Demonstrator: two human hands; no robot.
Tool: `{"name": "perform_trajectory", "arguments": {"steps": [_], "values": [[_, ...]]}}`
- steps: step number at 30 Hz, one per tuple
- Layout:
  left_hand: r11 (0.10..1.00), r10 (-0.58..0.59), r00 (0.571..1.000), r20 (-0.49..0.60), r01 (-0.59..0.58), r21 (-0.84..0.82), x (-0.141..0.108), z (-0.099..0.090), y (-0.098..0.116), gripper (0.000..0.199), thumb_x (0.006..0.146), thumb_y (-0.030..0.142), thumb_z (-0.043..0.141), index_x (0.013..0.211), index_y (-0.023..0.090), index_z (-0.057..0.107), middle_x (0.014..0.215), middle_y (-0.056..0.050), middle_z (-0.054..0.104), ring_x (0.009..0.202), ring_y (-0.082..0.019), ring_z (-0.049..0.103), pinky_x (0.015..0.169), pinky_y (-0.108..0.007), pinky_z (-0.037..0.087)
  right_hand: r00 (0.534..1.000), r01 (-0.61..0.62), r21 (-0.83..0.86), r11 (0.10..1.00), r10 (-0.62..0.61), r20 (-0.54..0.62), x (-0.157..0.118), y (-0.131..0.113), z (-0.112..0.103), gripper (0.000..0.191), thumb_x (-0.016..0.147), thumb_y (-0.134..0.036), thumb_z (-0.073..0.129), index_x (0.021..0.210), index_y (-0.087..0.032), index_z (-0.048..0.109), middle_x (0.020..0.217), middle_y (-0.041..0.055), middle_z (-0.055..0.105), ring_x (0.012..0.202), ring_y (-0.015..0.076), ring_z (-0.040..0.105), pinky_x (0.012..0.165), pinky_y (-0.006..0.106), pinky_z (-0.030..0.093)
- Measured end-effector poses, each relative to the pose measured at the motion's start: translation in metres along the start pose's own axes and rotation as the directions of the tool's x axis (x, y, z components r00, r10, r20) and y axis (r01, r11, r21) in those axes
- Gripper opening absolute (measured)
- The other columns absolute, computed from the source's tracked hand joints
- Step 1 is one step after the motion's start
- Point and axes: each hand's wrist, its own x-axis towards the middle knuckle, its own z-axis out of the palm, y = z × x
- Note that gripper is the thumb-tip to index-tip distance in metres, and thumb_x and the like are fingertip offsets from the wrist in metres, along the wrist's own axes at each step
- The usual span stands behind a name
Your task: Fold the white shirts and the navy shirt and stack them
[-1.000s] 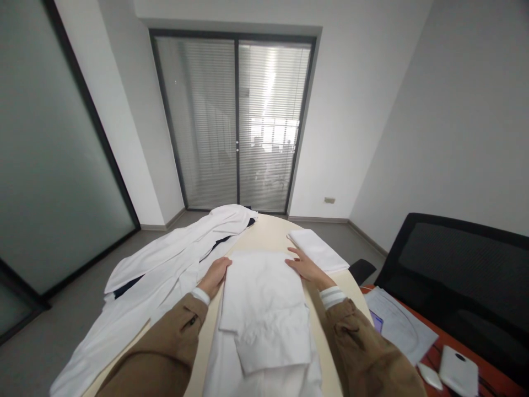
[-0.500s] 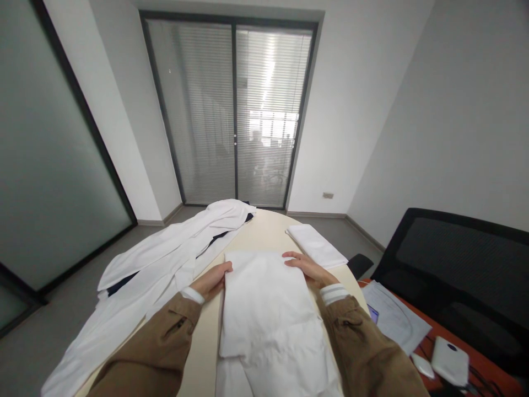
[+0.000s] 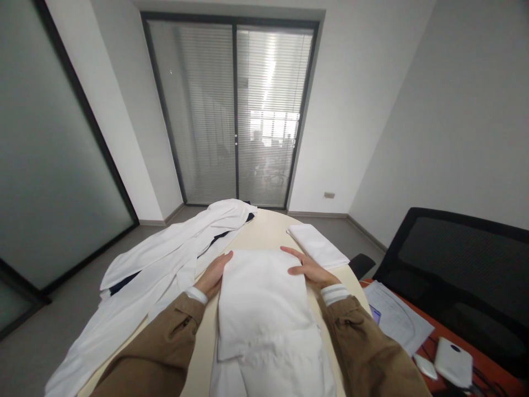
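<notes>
A white garment (image 3: 264,309), partly folded into a long panel, lies on the cream table (image 3: 268,226) in front of me. My left hand (image 3: 214,274) touches its far left edge, thumb at the corner, the other fingers mostly hidden at the side. On the far right corner rests my right hand (image 3: 308,268), its index finger and thumb spread apart over the cloth. Beyond that hand a folded white cloth (image 3: 317,245) lies near the table's right edge.
More white garments (image 3: 173,259) with dark parts spread along the table's left side. At the right are a black mesh chair (image 3: 458,275), papers (image 3: 399,317), a white mouse (image 3: 425,366) and a white device (image 3: 453,361) on an orange surface.
The garment's far edge has shifted slightly left. My right thumb and index finger have spread wider, and my left hand has moved a little farther up the edge.
</notes>
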Motion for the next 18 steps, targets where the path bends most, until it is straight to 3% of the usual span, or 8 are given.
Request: {"name": "perform_trajectory", "arguments": {"steps": [4,6,11,15,18], "values": [[1.0,0.011,1.0,0.01,-0.011,0.011,-0.004,0.006,-0.001,0.022,0.07,0.022,0.07,0.089,0.011,0.068,0.09,-0.012,0.077,0.093,-0.028,0.072,0.089,-0.037,0.055,0.986,0.017,0.03,0.999,-0.012,-0.165,0.008,0.01,-0.002,0.052,0.078,-0.046,0.071,0.125,-0.024,0.064,0.122,0.0081,0.069,0.106,0.023,0.066,0.093,0.035,0.053],[1.0,-0.01,1.0,0.026,0.01,0.019,-0.005,0.007,-0.002,0.021,0.065,0.021,0.069,0.084,0.012,0.067,0.085,-0.011,0.076,0.09,-0.027,0.072,0.087,-0.035,0.055,0.974,0.024,0.055,0.998,-0.011,-0.225,0.013,0.016,-0.004,0.046,0.079,-0.046,0.071,0.117,-0.022,0.067,0.116,0.0088,0.071,0.101,0.0224,0.067,0.09,0.033,0.054],[0.993,-0.108,0.994,-0.006,0.108,0.049,-0.004,0.004,-0.004,0.014,0.064,0.027,0.063,0.072,0.016,0.062,0.069,-0.006,0.07,0.073,-0.023,0.069,0.07,-0.031,0.053,0.992,-0.059,0.098,0.993,0.069,-0.105,0.013,0.018,-0.009,0.064,0.071,-0.033,0.079,0.13,-0.024,0.057,0.098,0.0057,0.075,0.081,0.0189,0.07,0.077,0.033,0.056],[0.979,0.02,0.995,-0.103,0.002,0.205,0.0,0.0,-0.009,0.018,0.064,0.033,0.064,0.06,0.018,0.053,0.055,0.001,0.059,0.053,-0.016,0.057,0.053,-0.026,0.043,0.994,-0.09,-0.055,0.994,0.086,-0.071,0.011,0.016,-0.011,0.058,0.065,-0.026,0.077,0.121,-0.022,0.061,0.093,0.0034,0.073,0.072,0.0172,0.067,0.067,0.029,0.053],[0.969,0.089,0.988,-0.127,-0.056,0.24,0.003,0.0,-0.01,0.024,0.063,0.035,0.07,0.06,0.018,0.053,0.056,0.003,0.058,0.053,-0.014,0.053,0.053,-0.025,0.04,0.996,-0.034,-0.199,0.98,0.017,-0.083,0.014,0.019,-0.013,0.055,0.062,-0.02,0.072,0.115,-0.021,0.061,0.083,-0.0004,0.069,0.064,0.0147,0.061,0.058,0.025,0.047]]}}
